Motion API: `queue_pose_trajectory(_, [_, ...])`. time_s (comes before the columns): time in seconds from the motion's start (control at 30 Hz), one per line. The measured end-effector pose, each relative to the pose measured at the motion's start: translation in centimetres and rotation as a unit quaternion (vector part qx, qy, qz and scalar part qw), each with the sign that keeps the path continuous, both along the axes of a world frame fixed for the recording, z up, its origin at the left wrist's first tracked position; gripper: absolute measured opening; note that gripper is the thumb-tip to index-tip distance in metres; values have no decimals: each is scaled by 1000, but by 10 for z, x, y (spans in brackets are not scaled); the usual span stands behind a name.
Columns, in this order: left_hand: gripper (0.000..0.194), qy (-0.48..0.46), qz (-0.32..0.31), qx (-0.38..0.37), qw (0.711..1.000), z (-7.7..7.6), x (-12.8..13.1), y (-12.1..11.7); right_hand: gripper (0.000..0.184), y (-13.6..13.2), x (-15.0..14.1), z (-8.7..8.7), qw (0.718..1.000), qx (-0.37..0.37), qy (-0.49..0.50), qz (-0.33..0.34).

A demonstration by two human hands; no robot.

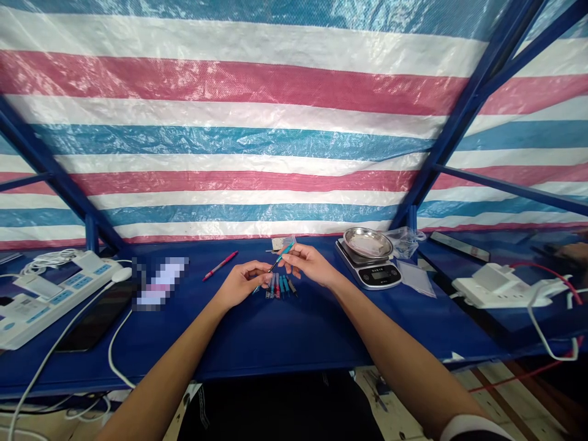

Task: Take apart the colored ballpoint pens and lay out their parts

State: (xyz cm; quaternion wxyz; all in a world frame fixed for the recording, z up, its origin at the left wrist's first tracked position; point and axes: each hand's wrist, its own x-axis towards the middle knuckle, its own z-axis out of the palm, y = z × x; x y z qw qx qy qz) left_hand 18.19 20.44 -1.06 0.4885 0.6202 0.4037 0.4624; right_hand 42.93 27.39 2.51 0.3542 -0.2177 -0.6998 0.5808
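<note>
Over the middle of the blue table, I hold a slim teal and dark pen (288,248) slantwise between both hands. Its lower end is pinched in the fingers of my left hand (243,283). Higher up, the fingers of my right hand (310,263) are closed round it. Just beneath my hands lies a row of several small pen pieces (283,286), clear, red, teal and dark; my fingers partly cover them. A red pen (220,266) rests on the table to the left of my left hand.
A kitchen scale (376,275) with a metal bowl (368,243) stands at the right, beside clear plastic bags (416,278). White power strips (68,291) (500,288) and cables lie at both sides. Phones (98,318) (460,246) are on the table. Striped sheeting (266,144) hangs behind.
</note>
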Motion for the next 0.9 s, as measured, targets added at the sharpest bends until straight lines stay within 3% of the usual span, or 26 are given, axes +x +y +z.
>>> queue_pose_trajectory(0.2, [43,-14,9,-3,1000,1,0,-1,40,-5,-4,-3,997,-2,-56,60])
queue_pose_trajectory(0.57, [56,27,82,21,996,7,-4,-2,35,-4,-10,-12,996,55,-70,-4])
queue_pose_trajectory(0.77, [70,-83,108,8,991,13,-9,-4,44,-1,-15,-19,999,-1,-19,-42])
queue_pose_trajectory(0.9, [58,-132,121,-12,984,10,-6,-2,47,-4,-16,-17,999,-16,-7,-40])
